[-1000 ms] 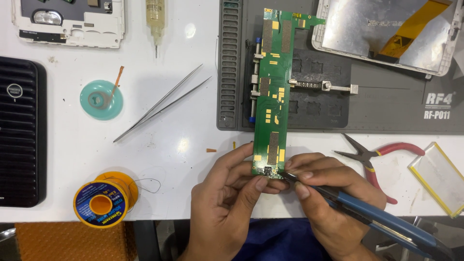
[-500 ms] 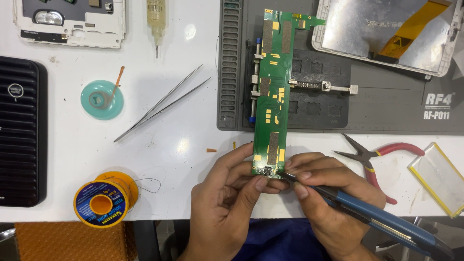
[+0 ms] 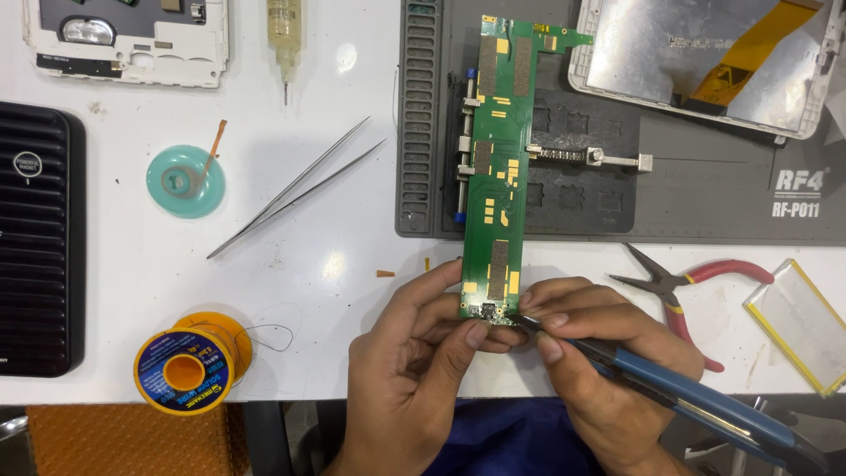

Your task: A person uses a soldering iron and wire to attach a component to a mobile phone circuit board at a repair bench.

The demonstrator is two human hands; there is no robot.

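A long, narrow green circuit board with gold pads runs from the grey ribbed mat toward the near edge of the white table. Its near end sits between both hands. The left hand pinches that end with curled fingers. The right hand is closed around a blue-handled soldering iron, whose dark tip touches the board's near edge. Slim metal tweezers lie well apart to the left.

Long green circuit board lies lengthwise, blue-handled tool at its near end.
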